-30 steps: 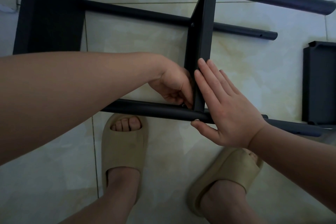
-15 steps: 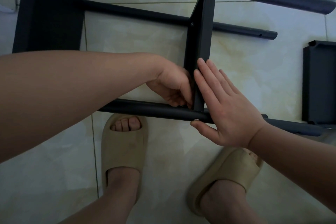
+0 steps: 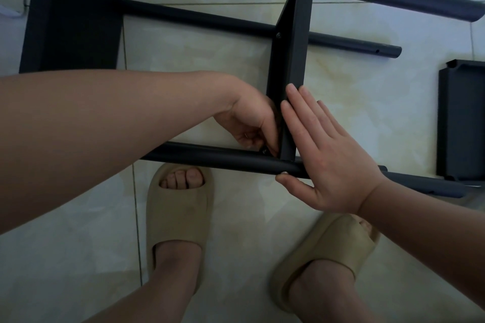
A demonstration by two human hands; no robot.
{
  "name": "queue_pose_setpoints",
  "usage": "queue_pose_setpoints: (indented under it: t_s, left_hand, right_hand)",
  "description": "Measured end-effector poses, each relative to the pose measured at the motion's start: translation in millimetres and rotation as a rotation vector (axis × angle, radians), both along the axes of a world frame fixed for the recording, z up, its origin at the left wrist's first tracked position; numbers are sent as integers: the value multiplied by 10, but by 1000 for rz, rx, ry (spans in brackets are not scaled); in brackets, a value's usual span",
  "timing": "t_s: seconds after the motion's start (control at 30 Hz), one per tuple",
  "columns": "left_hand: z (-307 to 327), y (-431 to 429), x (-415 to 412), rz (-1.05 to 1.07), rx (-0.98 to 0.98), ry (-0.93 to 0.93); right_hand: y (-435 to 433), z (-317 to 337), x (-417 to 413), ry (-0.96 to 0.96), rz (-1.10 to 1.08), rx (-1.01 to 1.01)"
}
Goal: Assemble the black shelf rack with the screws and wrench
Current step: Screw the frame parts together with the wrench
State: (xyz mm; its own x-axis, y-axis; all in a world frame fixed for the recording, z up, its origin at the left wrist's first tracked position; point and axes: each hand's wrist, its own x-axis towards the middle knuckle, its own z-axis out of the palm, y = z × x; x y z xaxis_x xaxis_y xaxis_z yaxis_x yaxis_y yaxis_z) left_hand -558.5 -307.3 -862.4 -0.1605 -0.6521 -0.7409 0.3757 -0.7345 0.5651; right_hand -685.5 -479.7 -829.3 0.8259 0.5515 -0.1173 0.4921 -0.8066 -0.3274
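Rack [image 3: 210, 158] lies on the floor [image 3: 210, 73]; we reckon approx half built. Our left hand [image 3: 252, 126] pinches what looks like a screw [image 3: 264, 151] at the near joint. Our right hand [image 3: 328, 160] presses flat, fingers straight, vs the middle shelf [image 3: 296, 55]. Spare shelf [image 3: 462, 123] not yet fitted.

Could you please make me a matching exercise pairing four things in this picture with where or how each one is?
Things
1. left hand
2. right hand
3. loose black panel
4. left slipper

States
A. lies apart on the tiles at the right edge
B. flat, fingers straight, against the middle shelf panel
C. on a foot, on the person's side of the near tube
D. fingers curled at the corner joint, pinching what looks like a screw

Pairs: 1-D, 2-B, 3-A, 4-C
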Motion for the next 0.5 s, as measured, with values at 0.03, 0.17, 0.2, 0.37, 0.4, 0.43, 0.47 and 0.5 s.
queue_pose_setpoints:
  t_s: [0.03, 0.17, 0.2, 0.37, 0.4, 0.43, 0.47, 0.5]
  left_hand:
    - [3, 3, 5, -2, 4, -4]
    - [-17, 8, -15, -23, 41, 2]
    - [-19, 4, -29, -21, 41, -1]
    - [-29, -22, -22, 10, 51, -1]
    - [-24, -25, -13, 5, 55, 2]
    - [-14, -27, -5, -3, 55, 5]
    - [-3, -25, 4, -12, 52, 9]
    - [8, -21, 16, -21, 51, 17]
  right_hand:
    - [0, 1, 0, 1, 0, 1]
    - [-1, 1, 1, 11, 2, 2]
    - [-3, 2, 5, 15, 5, 2]
    - [-11, 7, 9, 31, 10, 11]
    - [-10, 7, 9, 31, 10, 12]
    - [-9, 8, 10, 30, 10, 13]
    - [-8, 8, 12, 30, 10, 14]
    - [-8, 8, 13, 29, 11, 16]
